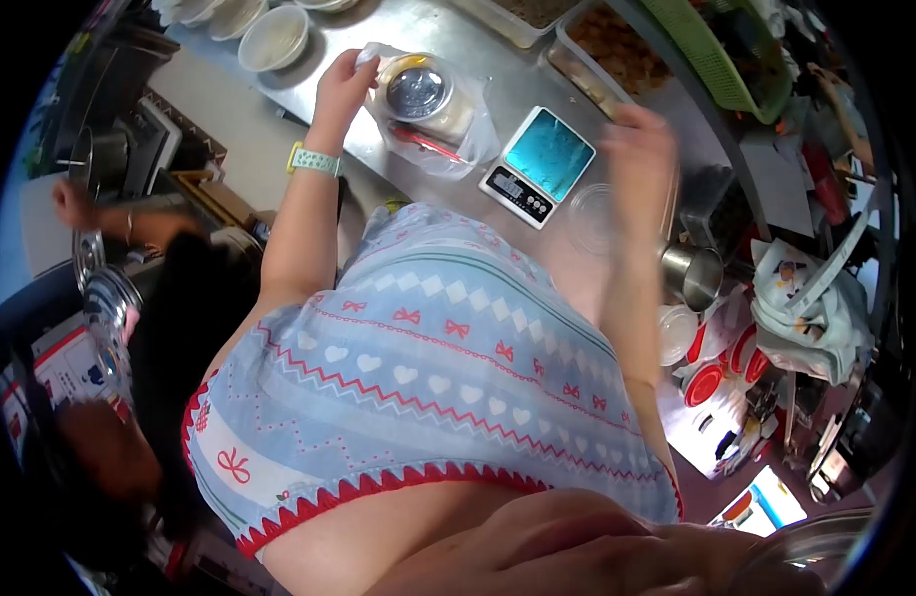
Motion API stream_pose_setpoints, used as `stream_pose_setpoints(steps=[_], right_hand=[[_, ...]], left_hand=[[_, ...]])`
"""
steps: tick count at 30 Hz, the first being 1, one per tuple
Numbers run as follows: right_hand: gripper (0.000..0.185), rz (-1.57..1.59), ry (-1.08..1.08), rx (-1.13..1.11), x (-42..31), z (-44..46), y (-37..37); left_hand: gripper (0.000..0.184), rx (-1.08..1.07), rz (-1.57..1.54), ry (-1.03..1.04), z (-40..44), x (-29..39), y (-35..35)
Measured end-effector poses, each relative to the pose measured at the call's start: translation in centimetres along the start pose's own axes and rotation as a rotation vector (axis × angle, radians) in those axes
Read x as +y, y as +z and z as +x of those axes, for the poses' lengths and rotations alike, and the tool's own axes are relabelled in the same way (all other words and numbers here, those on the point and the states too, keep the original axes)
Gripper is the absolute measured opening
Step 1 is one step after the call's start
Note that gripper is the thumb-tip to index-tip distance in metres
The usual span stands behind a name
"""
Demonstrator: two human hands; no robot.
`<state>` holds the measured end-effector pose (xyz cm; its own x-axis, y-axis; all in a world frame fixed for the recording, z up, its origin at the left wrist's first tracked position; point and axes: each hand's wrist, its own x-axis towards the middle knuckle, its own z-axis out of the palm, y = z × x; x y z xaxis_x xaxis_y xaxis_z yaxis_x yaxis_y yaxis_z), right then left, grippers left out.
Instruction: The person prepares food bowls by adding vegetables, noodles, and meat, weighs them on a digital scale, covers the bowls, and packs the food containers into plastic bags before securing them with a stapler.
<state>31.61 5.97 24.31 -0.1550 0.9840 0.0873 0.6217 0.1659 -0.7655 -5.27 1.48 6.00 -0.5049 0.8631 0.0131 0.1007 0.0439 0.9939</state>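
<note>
My left hand is closed on a handle of a thin clear plastic bag on the metal counter. Inside the bag stands a round lidded container, with a red item beside it. My right hand is raised to the right of the kitchen scale, blurred by motion; whether its fingers hold anything is hidden by the blur. The scale has a blue, shiny top. A clear round lid lies just right of the scale.
White bowls line the counter's upper left. Food tubs and a green basket stand at the upper right. A metal pot is right of my forearm. Another person's arm reaches in at left.
</note>
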Motion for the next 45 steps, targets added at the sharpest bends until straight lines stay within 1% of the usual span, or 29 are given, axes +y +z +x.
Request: stream_pose_setpoints(steps=[1,3,4,8,10,11,13,14,16,17,19,20,22,23,24,26,27,28,29,30,31,32,34,35,36,38,42,44,45], right_hand=[[0.044,0.207,-0.135,-0.204,5.4,1.0,6.2],[0.049,0.033,0.132,-0.393,9.4,-0.3,15.1],[0.048,0.065,0.278,-0.602,10.0,-0.5,16.6],[0.037,0.027,0.212,-0.584,11.7,0.7,17.5],[0.027,1.131,0.486,-0.307,8.6,1.6,16.2],[0.027,1.131,0.494,-0.292,7.4,1.8,16.4],[0.02,1.199,0.397,-0.385,5.2,2.8,17.4],[0.02,1.202,0.401,-0.361,4.0,3.3,18.0],[0.021,0.824,0.202,-0.537,3.6,4.8,18.1],[0.021,0.821,0.204,-0.52,3.7,5.5,18.3],[0.026,0.451,0.275,-0.388,3.8,6.4,17.7],[0.026,0.449,0.285,-0.371,3.9,6.6,17.7],[0.032,0.89,0.346,-0.375,2.7,5.9,17.4],[0.036,0.74,0.31,-0.319,3.0,6.0,18.1],[0.036,0.743,0.325,-0.291,3.6,5.6,18.7],[0.035,0.686,0.285,-0.162,4.7,6.0,19.1],[0.035,0.678,0.283,-0.148,4.4,5.9,18.9],[0.032,0.813,0.304,-0.123,3.9,5.5,18.7],[0.029,0.949,0.327,-0.095,3.5,5.1,18.6],[0.029,0.945,0.332,-0.08,3.1,4.9,18.3],[0.029,0.89,0.334,-0.143,2.7,4.9,17.9],[0.029,0.835,0.329,-0.207,2.4,4.8,17.6],[0.029,0.744,0.251,-0.217,2.2,4.8,17.5],[0.03,0.657,0.184,-0.235,2.2,4.7,17.4],[0.03,0.653,0.179,-0.225,2.2,4.9,17.3],[0.037,0.578,0.179,-0.199,2.4,4.4,17.1],[0.044,0.512,0.289,-0.063,3.5,4.5,16.8],[0.052,0.499,0.349,-0.038,4.0,4.8,16.8],[0.052,0.498,0.347,-0.04,3.7,4.7,16.8]], left_hand=[[0.027,-0.013,-0.021,-0.01,1.3,-0.3,0.4],[0.023,-0.045,-0.022,-0.06,0.7,2.2,1.3],[0.022,-0.059,-0.062,-0.07,0.7,2.1,1.4],[0.021,-0.07,-0.186,-0.09,1.5,1.5,1.0],[0.02,-0.1,-0.232,-0.139,0.8,2.8,0.2],[0.02,-0.115,-0.233,-0.145,0.6,2.7,-0.2],[0.019,-0.194,-0.273,-0.141,0.5,2.6,-0.6],[0.019,-0.246,-0.314,-0.157,0.4,2.9,-0.8],[0.019,-0.305,-0.293,-0.154,0.1,3.2,0.6],[0.019,-0.321,-0.297,-0.153,0.4,3.1,0.2],[0.028,-0.29,-0.353,-0.166,1.1,2.5,-0.7],[0.028,-0.309,-0.355,-0.169,1.2,2.1,-0.9],[0.042,-0.418,0.101,-0.088,0.7,2.3,-1.2],[0.058,-0.362,0.4,0.009,0.4,2.4,-1.2],[0.065,-0.291,0.574,0.211,0.2,3.3,-1.1],[0.069,-0.158,1.068,0.483,-1.5,5.8,-0.5],[0.065,-0.168,1.123,0.456,-2.2,7.2,-0.2],[0.065,-0.178,1.113,0.466,-2.2,7.2,0.5],[0.06,-0.221,0.961,0.61,-2.4,7.1,1.0],[0.055,-0.261,0.804,0.744,-2.8,6.9,1.6],[0.045,-0.398,0.682,0.788,-2.5,6.5,2.8],[0.045,-0.405,0.675,0.795,-2.4,5.7,3.9],[0.041,-0.552,0.87,0.874,-1.8,4.1,5.8],[0.034,-0.638,0.918,0.885,-1.1,3.5,6.2],[0.034,-0.638,0.913,0.896,-0.7,3.5,6.4],[0.022,-0.692,0.944,0.947,-0.8,3.2,6.5],[0.02,-0.638,1.132,0.991,-1.0,4.1,6.7],[0.024,-0.707,1.336,1.081,-1.3,4.5,7.5],[0.026,-0.73,1.442,1.065,-1.5,4.4,7.9]])
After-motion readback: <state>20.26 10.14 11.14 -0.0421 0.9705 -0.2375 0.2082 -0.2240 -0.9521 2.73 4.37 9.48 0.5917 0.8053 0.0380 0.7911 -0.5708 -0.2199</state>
